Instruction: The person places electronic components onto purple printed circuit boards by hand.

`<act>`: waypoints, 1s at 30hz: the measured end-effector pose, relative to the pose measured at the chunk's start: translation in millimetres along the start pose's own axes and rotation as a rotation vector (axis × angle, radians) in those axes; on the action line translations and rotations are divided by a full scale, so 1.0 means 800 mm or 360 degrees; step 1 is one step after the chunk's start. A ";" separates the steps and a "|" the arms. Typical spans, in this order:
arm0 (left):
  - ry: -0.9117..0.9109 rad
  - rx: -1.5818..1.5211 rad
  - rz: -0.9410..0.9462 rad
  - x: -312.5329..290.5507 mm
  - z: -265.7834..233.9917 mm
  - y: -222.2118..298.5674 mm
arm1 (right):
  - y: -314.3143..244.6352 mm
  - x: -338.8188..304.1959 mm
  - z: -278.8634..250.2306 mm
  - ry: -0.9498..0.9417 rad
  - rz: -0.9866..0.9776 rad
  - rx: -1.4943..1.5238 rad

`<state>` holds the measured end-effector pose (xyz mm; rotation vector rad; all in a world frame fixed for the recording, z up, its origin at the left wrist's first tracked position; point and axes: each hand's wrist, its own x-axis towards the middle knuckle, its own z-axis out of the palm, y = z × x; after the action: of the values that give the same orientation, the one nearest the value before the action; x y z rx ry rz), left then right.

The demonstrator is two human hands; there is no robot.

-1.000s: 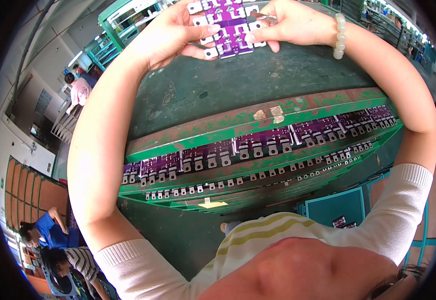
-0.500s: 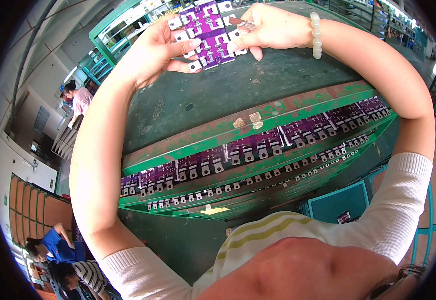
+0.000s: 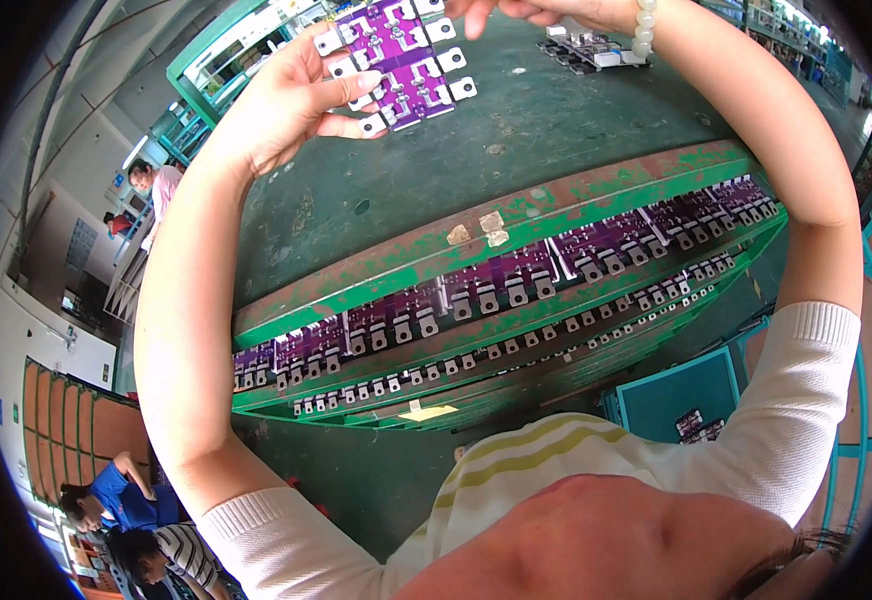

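Observation:
In my left hand [image 3: 291, 105] is a purple circuit board [image 3: 411, 72] with silver metal parts and white tabs with dark holes along both sides. My thumb lies over its face and the fingers go behind its left edge. The board is tilted up above the green bench top [image 3: 436, 180]. My right hand [image 3: 526, 10] is at the upper edge of the view, just right of the board's top and apart from it. Its fingers are bent and partly cut off, so what they hold is hidden.
Another tabbed board assembly [image 3: 596, 48] lies on the bench near my right wrist. Below the chipped green bench edge [image 3: 516, 215], shelves hold rows of purple boards [image 3: 501, 280]. A teal tray [image 3: 676, 390] with a few boards is beside me. Several people [image 3: 121, 495] are at the left.
My right hand has let go of the board's right side and moved up to the view's edge. The metal tool it held is out of sight. The left hand still holds the board.

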<state>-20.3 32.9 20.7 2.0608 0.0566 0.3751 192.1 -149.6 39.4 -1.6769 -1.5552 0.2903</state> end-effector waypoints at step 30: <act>-0.0081 -0.0022 -0.0009 -0.003 -0.051 0.006 | 0.019 0.009 -0.001 -0.0333 -0.0380 0.0197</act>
<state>-34.6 64.7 42.6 2.0549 0.0288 0.3189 205.5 -141.8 32.1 -1.3849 -1.8338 0.4378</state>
